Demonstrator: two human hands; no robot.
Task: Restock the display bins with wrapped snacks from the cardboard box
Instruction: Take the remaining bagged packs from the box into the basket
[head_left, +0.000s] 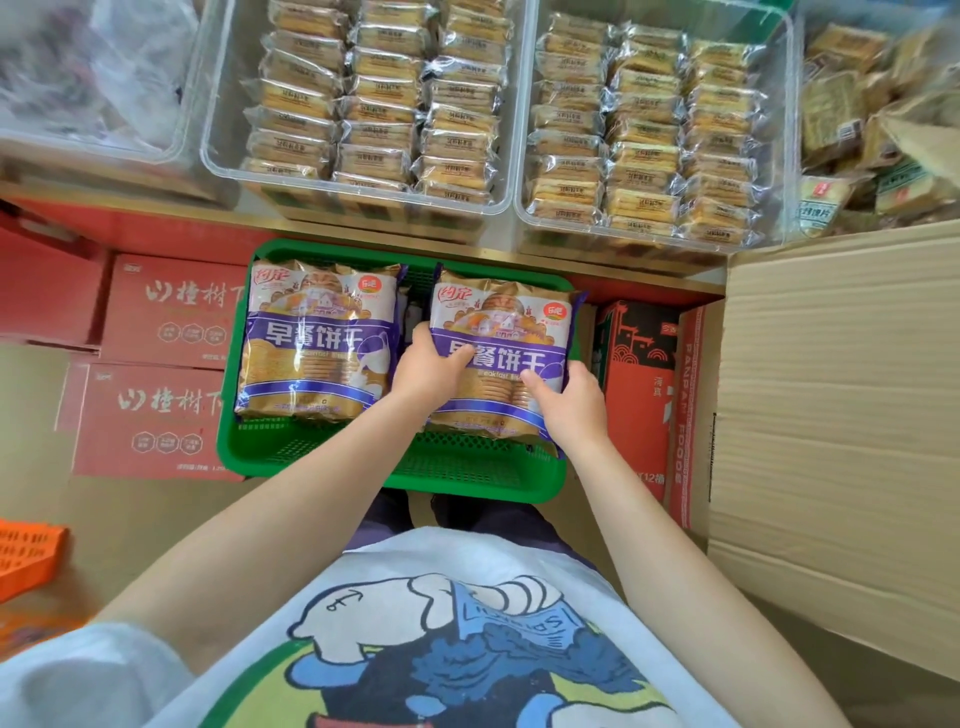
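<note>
The breakfast biscuit bag (501, 358) sits in my green basket (322, 457), my left hand (428, 371) and right hand (569, 405) clasping its lower edges. Slick film, brittle contents, I reckon; grip the sides gently.

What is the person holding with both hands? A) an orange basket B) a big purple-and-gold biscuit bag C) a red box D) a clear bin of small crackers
B: the left hand and the right hand each keep a grip on a side of the big biscuit bag over the green basket, beside a second, matching bag.
</note>
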